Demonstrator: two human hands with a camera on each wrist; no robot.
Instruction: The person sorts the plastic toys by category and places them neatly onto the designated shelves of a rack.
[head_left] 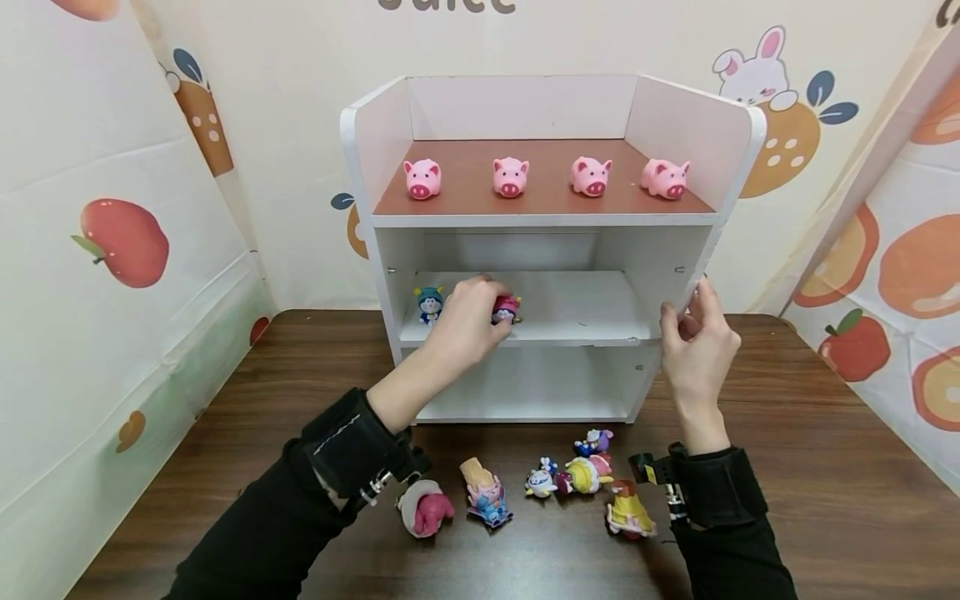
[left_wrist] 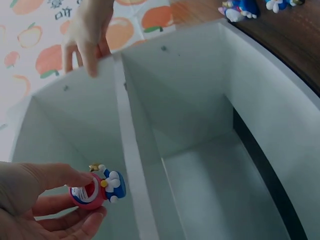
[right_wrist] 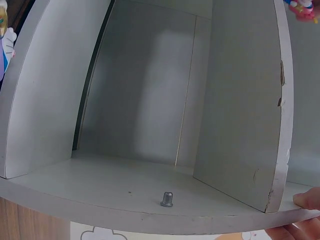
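My left hand (head_left: 468, 321) pinches a small figurine (left_wrist: 90, 194) in pink, blue and white between thumb and fingers. It is over the middle board (head_left: 573, 304) of a white shelf unit; whether its feet touch the board I cannot tell. Left of that hand a figurine with a teal hood (head_left: 429, 305) stands on the same board. My right hand (head_left: 699, 346) grips the front edge of the unit's right side panel (right_wrist: 120, 212), thumb on the inner face and fingers outside.
Several pink pig figures (head_left: 510, 177) stand in a row on the brown top board (head_left: 465, 154). On the wooden table (head_left: 330, 358) before the unit lie several toys, among them an ice-cream-cone figure (head_left: 486, 492), a yellow-dressed figure (head_left: 628, 510) and a pink-and-grey toy (head_left: 426, 508).
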